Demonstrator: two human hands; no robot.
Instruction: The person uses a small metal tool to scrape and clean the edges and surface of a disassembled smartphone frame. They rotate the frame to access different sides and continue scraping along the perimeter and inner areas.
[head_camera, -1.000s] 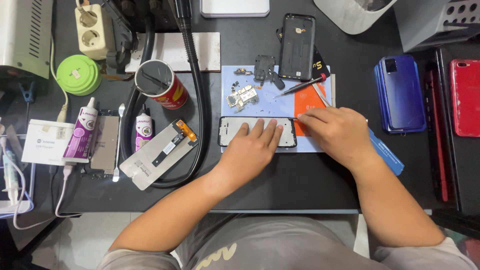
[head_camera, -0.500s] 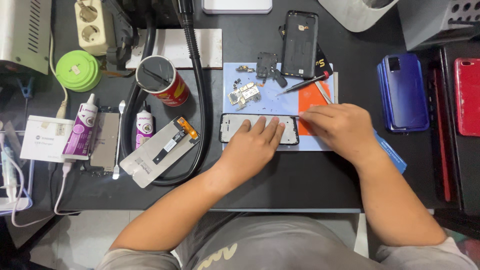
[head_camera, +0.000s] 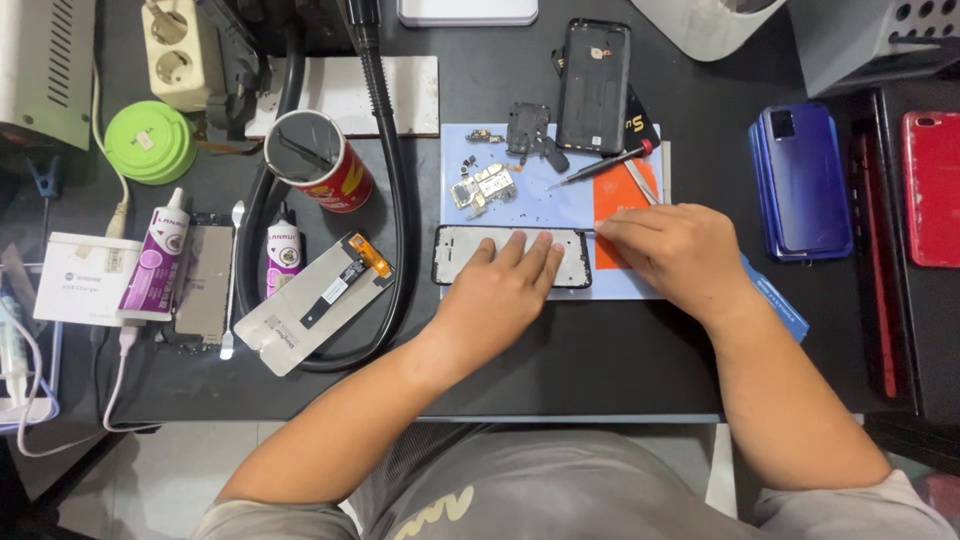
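1. the left hand (head_camera: 497, 290) is laid flat, fingers spread, on the phone frame (head_camera: 512, 256), pinning it to the blue mat (head_camera: 540, 205).
2. the right hand (head_camera: 678, 250) is pinched at the frame's right end; what is grasped cannot be told.
3. a screwdriver (head_camera: 600, 166) lies farther away.

Pale blue mat (head_camera: 520, 210), orange card (head_camera: 620, 190), black phone frame (head_camera: 460, 255), red can (head_camera: 345, 180), green tub (head_camera: 150, 142), blue phone (head_camera: 800, 180), red phone (head_camera: 930, 185).

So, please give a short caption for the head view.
Left hand steadies a phone frame on a blue mat; right hand works its edge.
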